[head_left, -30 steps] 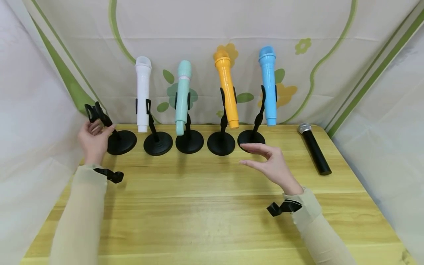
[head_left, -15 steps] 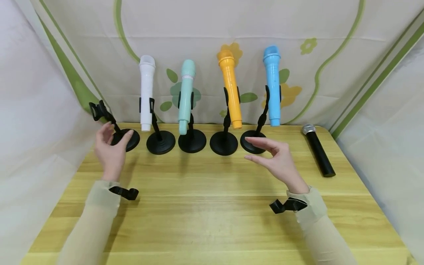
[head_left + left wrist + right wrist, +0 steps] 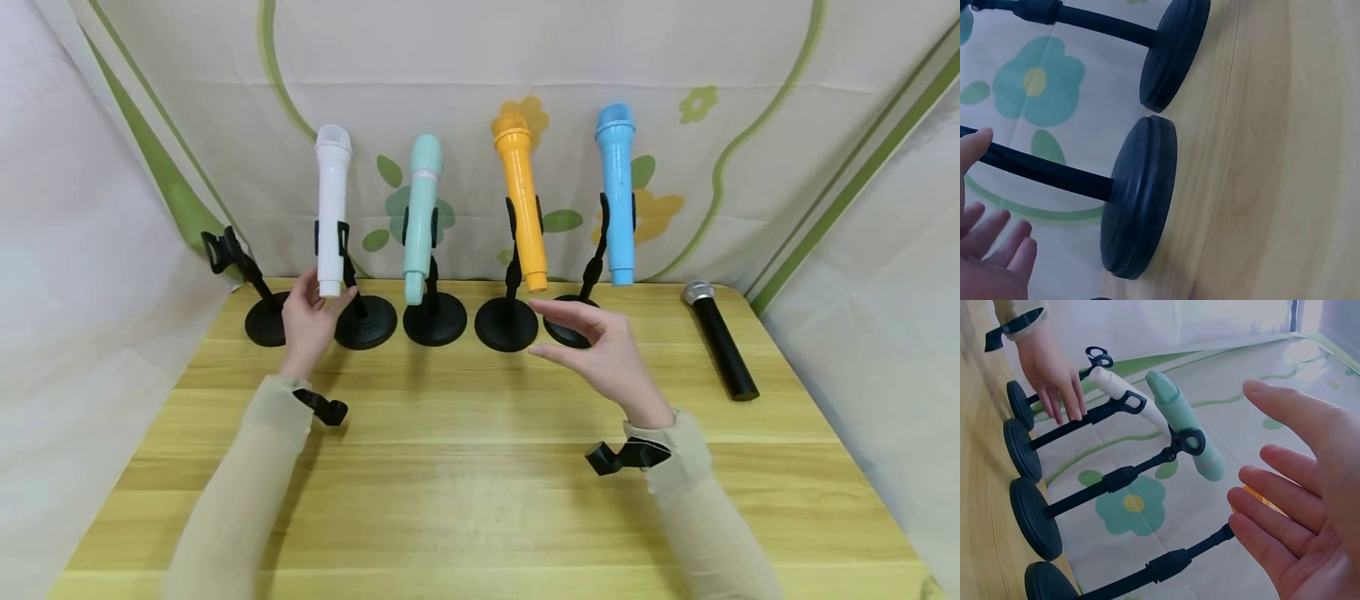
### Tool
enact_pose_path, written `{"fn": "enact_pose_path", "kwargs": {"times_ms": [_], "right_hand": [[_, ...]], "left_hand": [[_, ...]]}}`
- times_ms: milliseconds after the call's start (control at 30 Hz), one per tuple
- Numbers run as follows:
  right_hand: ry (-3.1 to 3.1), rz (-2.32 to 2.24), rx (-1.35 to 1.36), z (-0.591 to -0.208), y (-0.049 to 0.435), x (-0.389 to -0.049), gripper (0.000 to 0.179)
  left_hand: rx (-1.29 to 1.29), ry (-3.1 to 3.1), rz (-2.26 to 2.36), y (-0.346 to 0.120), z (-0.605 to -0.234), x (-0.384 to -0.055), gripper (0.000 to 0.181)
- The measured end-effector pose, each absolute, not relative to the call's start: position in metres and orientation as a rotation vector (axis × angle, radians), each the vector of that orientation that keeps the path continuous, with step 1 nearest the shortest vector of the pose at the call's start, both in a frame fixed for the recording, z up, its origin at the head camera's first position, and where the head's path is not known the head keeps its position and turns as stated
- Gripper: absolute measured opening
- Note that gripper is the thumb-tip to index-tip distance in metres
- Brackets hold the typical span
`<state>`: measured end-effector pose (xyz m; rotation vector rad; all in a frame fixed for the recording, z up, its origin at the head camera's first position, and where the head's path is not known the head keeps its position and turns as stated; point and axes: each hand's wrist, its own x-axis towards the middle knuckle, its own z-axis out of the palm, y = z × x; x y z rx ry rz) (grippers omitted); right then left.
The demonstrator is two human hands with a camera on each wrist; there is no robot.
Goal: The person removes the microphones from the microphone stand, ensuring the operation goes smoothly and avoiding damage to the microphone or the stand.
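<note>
Head view: the left hand (image 3: 306, 327) has moved from the bare leftmost stand (image 3: 264, 325) to the white microphone's stand (image 3: 371, 327), now nearest it. The right hand (image 3: 606, 357), thumb and fingers spread, has shifted slightly left, below the orange microphone (image 3: 522, 212), holding nothing. Wood-grain table (image 3: 450, 483); flowered curtain (image 3: 465, 50) behind.

Left wrist view: thumb and fingers spread about the pole (image 3: 1054, 171); contact unclear.

Right wrist view: beyond the spread right hand, the mint-green microphone (image 3: 1177, 411) tilts in its clip.

Open front tabletop (image 3: 480, 500), black stands (image 3: 507, 325) blocking behind, gap beside black microphone (image 3: 722, 343)
</note>
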<state>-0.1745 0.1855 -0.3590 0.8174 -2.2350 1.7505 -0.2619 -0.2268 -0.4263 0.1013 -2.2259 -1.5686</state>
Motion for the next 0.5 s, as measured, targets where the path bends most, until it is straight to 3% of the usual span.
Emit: {"fn": "enact_pose_path", "kwargs": {"times_ms": [267,500], "right_hand": [[-2.201,1.762,0.867,-0.359,0.176,-0.178,0.050],[-2.170,1.769,0.898,-0.361,0.172,-0.182,0.049]], "left_hand": [[0.063,-2.222,-1.445,-0.224,-0.435,-0.276,0.043],[0.076,-2.243,-1.378,-0.223,-0.437,-0.278,0.043]]}}
